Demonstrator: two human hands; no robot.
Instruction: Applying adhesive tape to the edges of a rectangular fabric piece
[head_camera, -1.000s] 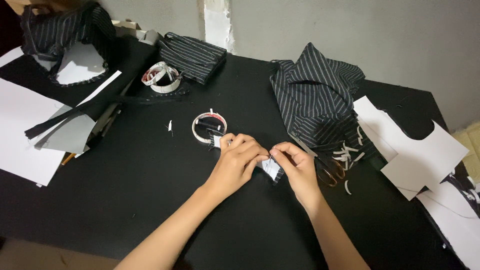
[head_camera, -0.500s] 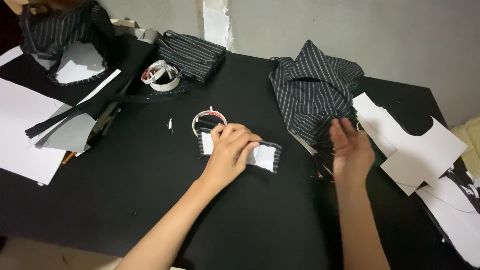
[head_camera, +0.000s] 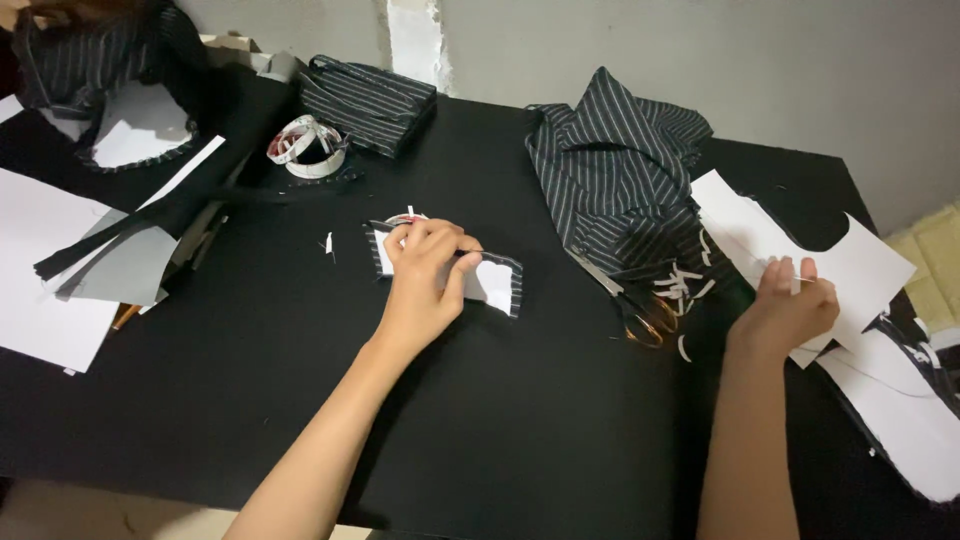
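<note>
Striped fabric piece (head_camera: 500, 285) under left hand (head_camera: 425, 275)

Both arms are bare from where they enter at the bottom of the view right up to the fingertips, with no sleeve or cuff reaching into sight on either side. The left hand (head_camera: 425, 270) wears nothing, no ring, no glove, and there is no watch or band at its wrist. Same on the right hand (head_camera: 785, 310): plain fingers, a plain wrist, no bracelet. The forearms are slim and long. The nails look short and unpainted, though they are small here.
</note>
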